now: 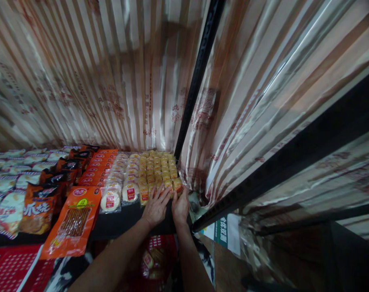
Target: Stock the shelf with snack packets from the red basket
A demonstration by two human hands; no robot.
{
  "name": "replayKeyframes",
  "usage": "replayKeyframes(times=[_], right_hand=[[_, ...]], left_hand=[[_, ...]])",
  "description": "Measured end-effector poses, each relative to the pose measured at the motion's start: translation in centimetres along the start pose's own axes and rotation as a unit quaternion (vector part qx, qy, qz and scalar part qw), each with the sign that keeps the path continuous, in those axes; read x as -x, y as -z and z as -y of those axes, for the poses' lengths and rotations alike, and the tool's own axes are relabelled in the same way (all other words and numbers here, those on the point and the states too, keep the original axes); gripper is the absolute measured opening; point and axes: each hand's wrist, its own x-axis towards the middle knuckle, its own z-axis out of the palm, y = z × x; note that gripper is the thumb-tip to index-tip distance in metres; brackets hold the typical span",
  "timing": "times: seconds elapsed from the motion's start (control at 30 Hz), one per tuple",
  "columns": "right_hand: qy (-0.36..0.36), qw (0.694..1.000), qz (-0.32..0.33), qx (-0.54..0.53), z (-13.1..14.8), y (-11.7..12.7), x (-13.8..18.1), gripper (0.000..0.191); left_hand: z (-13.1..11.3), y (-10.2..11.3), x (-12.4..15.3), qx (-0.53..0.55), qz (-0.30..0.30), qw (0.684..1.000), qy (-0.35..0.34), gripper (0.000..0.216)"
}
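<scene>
Small yellow wrapped snack packets [155, 166] stand in tight rows at the right end of a dark shelf [126, 221]. My left hand [156, 206] lies over the front of these rows, its fingers apart and touching the wrappers. At the right front corner, my right hand [180, 206] has its thumb and fingers around a yellow snack packet [176, 185]. Just left of my left hand are clear-wrapped round white cakes [130, 192] with red labels.
Orange bags of brown sticks [73, 221], orange-and-black snack bags [38, 211] and white snack bags [9, 211] line the shelf leftward. Red baskets [14, 267] sit below. Black metal posts [196, 81] and striped plastic sheeting [126, 81] bound the shelf.
</scene>
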Motion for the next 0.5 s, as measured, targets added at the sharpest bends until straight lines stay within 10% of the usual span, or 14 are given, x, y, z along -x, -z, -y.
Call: replayKeyframes(times=[0.5], right_hand=[[0.111, 0.994, -0.002, 0.024, -1.7, -0.6, 1.6, 0.046]], left_hand=[[0.0, -0.1, 0.0, 0.000, -0.009, 1.000, -0.002, 0.057]])
